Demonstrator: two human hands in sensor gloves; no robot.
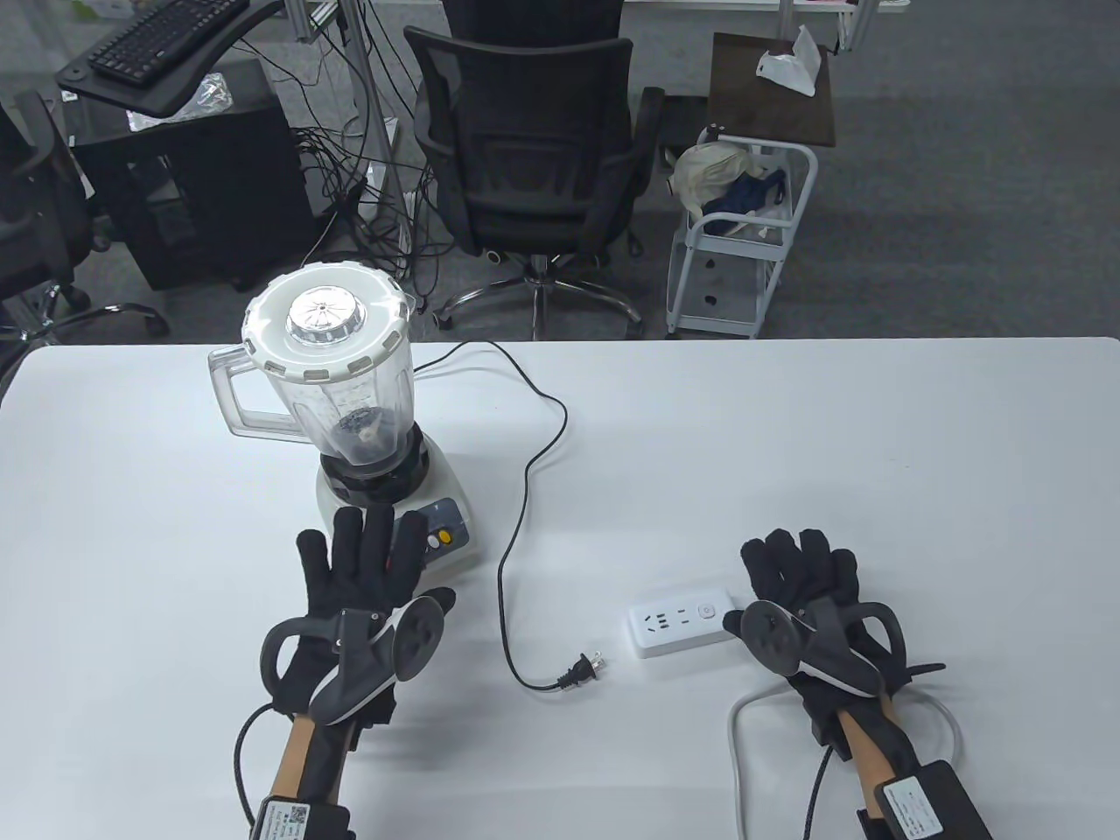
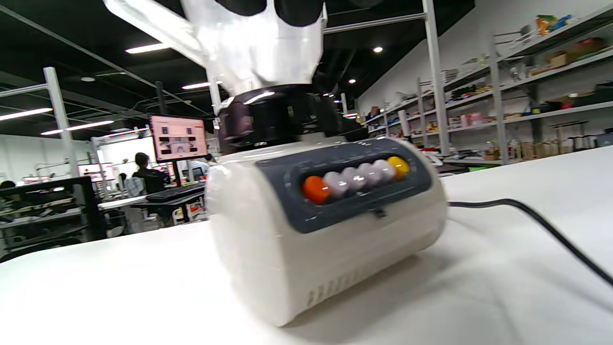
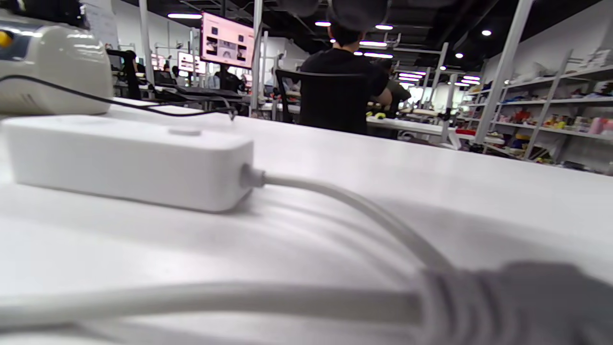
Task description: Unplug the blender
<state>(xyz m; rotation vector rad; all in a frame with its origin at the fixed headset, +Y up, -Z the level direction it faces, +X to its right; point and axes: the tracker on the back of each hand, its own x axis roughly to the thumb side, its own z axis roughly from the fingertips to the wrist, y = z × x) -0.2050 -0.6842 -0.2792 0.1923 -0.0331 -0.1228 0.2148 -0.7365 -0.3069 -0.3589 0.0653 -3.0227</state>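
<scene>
One wide white bench (image 1: 787, 455) carries every item under inspection. Largest on it is the blender (image 1: 350, 411), a clear plastic jug with a white lid and silver cap seated on a cream motor base with a grey button panel; it stands upright at the left-centre of the bench, and the left wrist view shows a row of buttons (image 2: 357, 178), orange at one end, yellow at the other. The blender's black power cord (image 1: 525, 490) leaves the back of the base, loops across the bench and ends in a black two-pin plug (image 1: 582, 669), which lies flat on the bench just left of the white rectangular power strip (image 1: 682, 623), apart from it and out of its sockets. The strip's white cable (image 1: 739, 744) curves off toward the near edge. The left hand (image 1: 363, 595), in a black sensor glove, lies palm down with fingers (image 1: 346, 538) spread and straight, their tips at the front of the blender base over the button panel; whether they press it cannot be told. The right hand (image 1: 809, 604), likewise gloved, rests at the right end of the power strip with fingers (image 1: 779, 556) curled loosely together; it holds nothing visibly.
</scene>
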